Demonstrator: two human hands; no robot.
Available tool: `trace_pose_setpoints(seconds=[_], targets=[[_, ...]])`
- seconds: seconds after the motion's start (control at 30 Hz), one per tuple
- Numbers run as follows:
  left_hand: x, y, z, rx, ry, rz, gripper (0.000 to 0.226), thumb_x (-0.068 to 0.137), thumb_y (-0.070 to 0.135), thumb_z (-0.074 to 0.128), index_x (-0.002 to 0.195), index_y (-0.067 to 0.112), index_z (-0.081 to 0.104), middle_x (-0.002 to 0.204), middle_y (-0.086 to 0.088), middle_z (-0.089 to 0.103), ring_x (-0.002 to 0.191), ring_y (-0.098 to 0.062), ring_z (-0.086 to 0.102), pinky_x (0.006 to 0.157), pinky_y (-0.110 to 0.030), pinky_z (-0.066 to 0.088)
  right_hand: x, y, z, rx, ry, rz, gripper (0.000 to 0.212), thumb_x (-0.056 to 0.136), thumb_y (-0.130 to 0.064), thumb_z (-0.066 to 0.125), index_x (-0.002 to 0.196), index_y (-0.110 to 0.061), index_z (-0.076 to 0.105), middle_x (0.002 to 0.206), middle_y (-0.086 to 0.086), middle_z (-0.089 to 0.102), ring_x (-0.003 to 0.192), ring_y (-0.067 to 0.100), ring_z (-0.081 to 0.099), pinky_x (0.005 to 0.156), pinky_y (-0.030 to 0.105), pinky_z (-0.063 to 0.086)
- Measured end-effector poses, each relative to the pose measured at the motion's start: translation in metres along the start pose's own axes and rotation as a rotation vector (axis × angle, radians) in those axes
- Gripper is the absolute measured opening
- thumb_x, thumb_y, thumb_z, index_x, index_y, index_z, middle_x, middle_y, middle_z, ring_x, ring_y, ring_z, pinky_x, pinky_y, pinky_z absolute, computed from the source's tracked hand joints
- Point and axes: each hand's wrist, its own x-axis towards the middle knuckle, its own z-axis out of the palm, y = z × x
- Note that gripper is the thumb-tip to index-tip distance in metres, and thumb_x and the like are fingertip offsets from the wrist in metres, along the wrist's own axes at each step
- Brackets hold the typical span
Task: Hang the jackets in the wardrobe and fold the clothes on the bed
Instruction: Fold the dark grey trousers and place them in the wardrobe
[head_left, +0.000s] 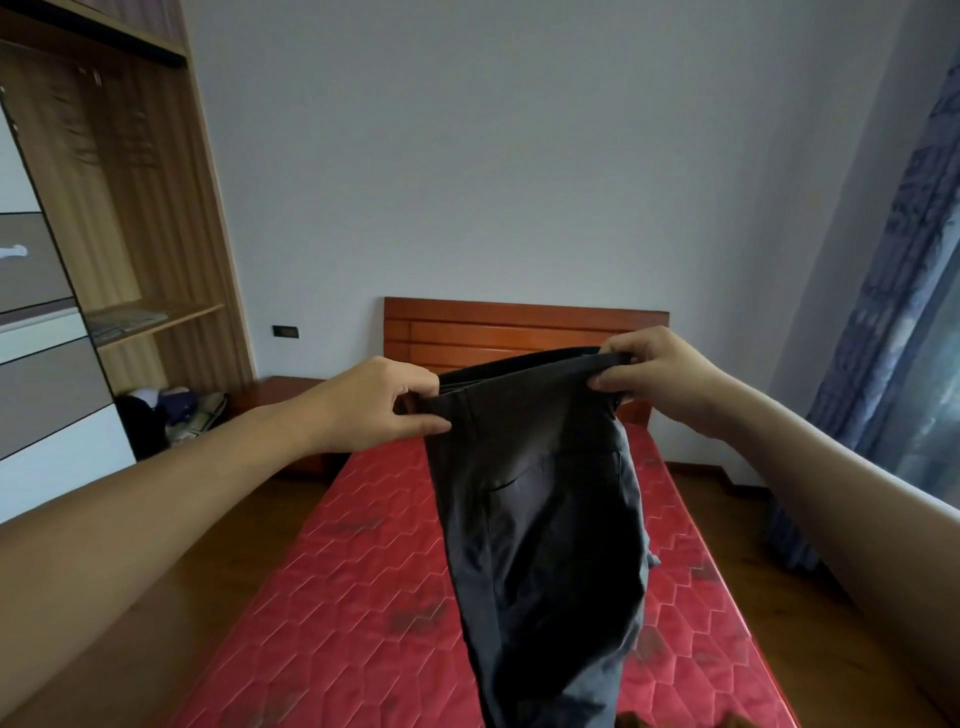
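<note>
A pair of dark grey trousers (545, 545) hangs in the air above the red quilted mattress (353, 582). My left hand (379, 405) pinches the left end of the waistband. My right hand (654, 374) pinches the right end, so the waistband is stretched between them at about headboard height. The legs drop down toward the bottom of the frame, where their ends are cut off. The open wooden wardrobe (130, 208) stands at the left, with no jacket visible on its rail.
A wooden headboard (519, 327) stands against the far wall. A low nightstand (280, 395) sits left of the bed, with a heap of dark clothes (166, 415) on the floor beside it. Blue curtains (893, 312) hang at the right. Wooden floor runs along both bed sides.
</note>
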Motion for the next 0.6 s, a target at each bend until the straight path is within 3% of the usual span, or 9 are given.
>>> trace_pose_setpoints(seconds=[0.07, 0.17, 0.27, 0.37, 0.47, 0.53, 0.6], targets=[[0.001, -0.001, -0.001, 0.042, 0.051, 0.011, 0.024, 0.092, 0.048, 0.063, 0.079, 0.027, 0.063, 0.077, 0.013, 0.062, 0.076, -0.011, 0.061, 0.066, -0.026, 0.047, -0.002, 0.001, -0.001, -0.121, 0.0, -0.017, 0.013, 0.089, -0.009, 0.073, 0.076, -0.013, 0.071, 0.075, 0.003, 0.068, 0.071, 0.014, 0.065, 0.071, 0.03, 0.051], [0.003, 0.003, 0.001, 0.024, 0.121, 0.045, 0.023, 0.096, 0.037, 0.062, 0.075, 0.029, 0.054, 0.072, 0.016, 0.059, 0.066, -0.008, 0.056, 0.061, -0.019, 0.041, -0.004, 0.002, -0.004, -0.348, -0.013, -0.033, 0.015, 0.089, -0.023, 0.075, 0.075, -0.02, 0.069, 0.079, 0.003, 0.069, 0.075, 0.021, 0.066, 0.071, 0.041, 0.054], [0.006, 0.001, 0.001, -0.024, 0.16, -0.008, 0.021, 0.094, 0.027, 0.07, 0.077, 0.018, 0.059, 0.072, 0.006, 0.062, 0.069, -0.016, 0.06, 0.064, -0.036, 0.05, -0.008, 0.004, -0.004, -0.396, -0.06, 0.0, 0.015, 0.089, -0.029, 0.076, 0.08, -0.017, 0.071, 0.083, 0.006, 0.071, 0.079, 0.024, 0.069, 0.077, 0.044, 0.058], [0.006, 0.001, -0.005, -0.094, 0.173, -0.065, 0.016, 0.09, 0.026, 0.074, 0.083, 0.016, 0.063, 0.081, 0.001, 0.067, 0.079, -0.019, 0.066, 0.075, -0.044, 0.055, -0.011, 0.004, -0.003, -0.323, -0.071, 0.002, 0.017, 0.089, -0.03, 0.076, 0.085, -0.014, 0.073, 0.082, 0.007, 0.073, 0.078, 0.026, 0.071, 0.078, 0.048, 0.059], [0.006, 0.003, -0.015, -0.123, 0.236, -0.094, 0.015, 0.087, 0.024, 0.077, 0.089, 0.021, 0.062, 0.089, 0.004, 0.067, 0.086, -0.012, 0.066, 0.078, -0.036, 0.055, -0.013, 0.001, 0.003, -0.182, -0.026, -0.023, 0.015, 0.087, -0.02, 0.079, 0.086, -0.011, 0.067, 0.086, 0.014, 0.071, 0.082, 0.031, 0.07, 0.08, 0.053, 0.057], [0.007, 0.002, -0.023, -0.111, 0.239, -0.121, 0.024, 0.086, 0.02, 0.079, 0.099, 0.029, 0.06, 0.102, 0.007, 0.064, 0.096, -0.006, 0.065, 0.09, -0.031, 0.053, -0.013, -0.003, 0.011, -0.069, 0.034, -0.061, 0.023, 0.085, -0.012, 0.08, 0.091, -0.013, 0.057, 0.088, 0.016, 0.07, 0.084, 0.034, 0.07, 0.078, 0.057, 0.057], [0.006, 0.003, -0.031, -0.079, 0.209, -0.135, 0.042, 0.085, 0.017, 0.079, 0.116, 0.036, 0.056, 0.119, 0.008, 0.058, 0.114, -0.004, 0.059, 0.106, -0.035, 0.047, -0.013, -0.009, 0.021, 0.056, 0.074, -0.109, 0.037, 0.084, -0.004, 0.078, 0.101, -0.02, 0.05, 0.089, 0.015, 0.069, 0.082, 0.033, 0.071, 0.074, 0.056, 0.059]])
